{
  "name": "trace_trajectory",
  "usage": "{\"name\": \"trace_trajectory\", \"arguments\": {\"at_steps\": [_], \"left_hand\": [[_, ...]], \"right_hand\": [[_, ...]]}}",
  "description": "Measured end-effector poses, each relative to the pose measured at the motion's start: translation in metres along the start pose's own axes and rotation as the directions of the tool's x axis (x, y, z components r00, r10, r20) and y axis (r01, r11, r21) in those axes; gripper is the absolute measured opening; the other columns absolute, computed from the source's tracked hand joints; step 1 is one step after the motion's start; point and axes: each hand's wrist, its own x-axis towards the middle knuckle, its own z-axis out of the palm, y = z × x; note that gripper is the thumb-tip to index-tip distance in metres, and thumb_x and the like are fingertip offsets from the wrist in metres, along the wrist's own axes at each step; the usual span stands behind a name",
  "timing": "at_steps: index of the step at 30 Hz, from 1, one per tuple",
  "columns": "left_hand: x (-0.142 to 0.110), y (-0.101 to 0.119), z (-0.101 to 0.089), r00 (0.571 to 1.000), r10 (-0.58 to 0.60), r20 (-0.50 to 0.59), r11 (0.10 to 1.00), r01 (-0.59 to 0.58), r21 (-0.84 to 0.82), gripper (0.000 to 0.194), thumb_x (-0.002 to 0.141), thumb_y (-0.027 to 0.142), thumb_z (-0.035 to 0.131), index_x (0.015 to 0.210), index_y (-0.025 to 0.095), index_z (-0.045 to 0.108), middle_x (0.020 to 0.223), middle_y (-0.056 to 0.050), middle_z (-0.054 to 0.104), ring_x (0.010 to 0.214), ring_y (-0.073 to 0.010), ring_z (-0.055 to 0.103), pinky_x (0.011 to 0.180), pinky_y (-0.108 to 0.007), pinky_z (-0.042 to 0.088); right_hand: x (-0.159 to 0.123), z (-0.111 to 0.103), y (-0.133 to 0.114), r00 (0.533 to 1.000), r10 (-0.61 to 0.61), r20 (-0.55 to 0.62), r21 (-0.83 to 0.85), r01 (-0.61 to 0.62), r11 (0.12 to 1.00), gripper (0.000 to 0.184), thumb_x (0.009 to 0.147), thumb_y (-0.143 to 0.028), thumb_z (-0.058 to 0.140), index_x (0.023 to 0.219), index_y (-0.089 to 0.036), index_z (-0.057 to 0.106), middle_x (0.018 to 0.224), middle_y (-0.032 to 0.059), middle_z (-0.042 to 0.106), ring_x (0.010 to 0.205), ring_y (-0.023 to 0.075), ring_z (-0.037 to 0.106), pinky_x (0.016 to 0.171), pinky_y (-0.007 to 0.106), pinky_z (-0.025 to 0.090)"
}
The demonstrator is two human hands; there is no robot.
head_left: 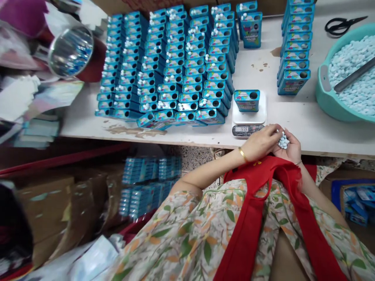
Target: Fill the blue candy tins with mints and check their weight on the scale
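Note:
My right hand (pixel 293 147) is cupped, palm up, around a small heap of pale blue and white candies (pixel 283 141). Curled over the edge of that heap are the fingers of my left hand (pixel 268 137), pinched at the candies. Just beyond my left hand, a small white digital scale (pixel 263 114) with a lit display lies at the table's front. One blue candy tin (pixel 246 102) stands upright on it, a dark round opening in its top.
Rows of blue tins (pixel 178 66), several topped with candies, fill the left. Another column of tins (pixel 294 80) stands right of the scale. A turquoise tub (pixel 325 93) holds candies and a grey scoop (pixel 354 75), near black scissors (pixel 341 26). A steel bowl (pixel 54 58) sits far left.

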Motion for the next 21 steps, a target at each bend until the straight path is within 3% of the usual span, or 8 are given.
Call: {"name": "trace_trajectory", "arguments": {"at_steps": [2,5,13,21], "left_hand": [[0.003,0.005,0.017,0.998,-0.058,-0.022,0.998,0.058,-0.019,0.027,0.1,0.026,0.04,0.12,0.018,0.056,0.118,-0.012,0.059,0.1,-0.0209,0.06,0.08,-0.032,0.051],[0.009,0.003,0.028,0.991,-0.122,-0.048,0.992,0.12,-0.047,0.025,0.098,0.023,0.043,0.12,0.018,0.057,0.116,-0.011,0.059,0.098,-0.0203,0.06,0.076,-0.03,0.049],[0.016,-0.011,0.039,0.991,-0.036,-0.126,0.999,0.032,-0.036,0.025,0.099,0.017,0.04,0.117,0.015,0.058,0.111,-0.01,0.062,0.1,-0.0192,0.06,0.079,-0.029,0.047],[0.013,-0.026,0.035,0.982,-0.068,-0.174,0.994,0.053,-0.093,0.023,0.098,0.019,0.042,0.114,0.018,0.059,0.106,-0.008,0.062,0.088,-0.0163,0.062,0.075,-0.027,0.049]], "right_hand": [[0.0,-0.002,0.001,1.0,-0.014,-0.013,-0.028,0.013,1.0,0.031,0.097,-0.024,0.041,0.105,-0.016,0.07,0.098,0.0057,0.075,0.104,0.0173,0.072,0.102,0.035,0.057],[0.003,-0.003,0.0,0.998,-0.047,-0.046,-0.066,0.044,0.997,0.029,0.096,-0.022,0.042,0.103,-0.017,0.07,0.1,0.004,0.075,0.107,0.0168,0.07,0.104,0.034,0.056],[0.009,-0.003,-0.006,0.997,-0.012,-0.079,-0.089,0.005,0.996,0.028,0.096,-0.024,0.045,0.104,-0.016,0.07,0.106,0.0045,0.074,0.104,0.013,0.07,0.093,0.024,0.059],[0.019,0.009,-0.001,0.992,-0.024,-0.122,-0.048,0.018,0.999,0.024,0.095,-0.019,0.046,0.096,-0.017,0.07,0.089,0.0013,0.074,0.084,0.0106,0.072,0.082,0.02,0.062]]}}
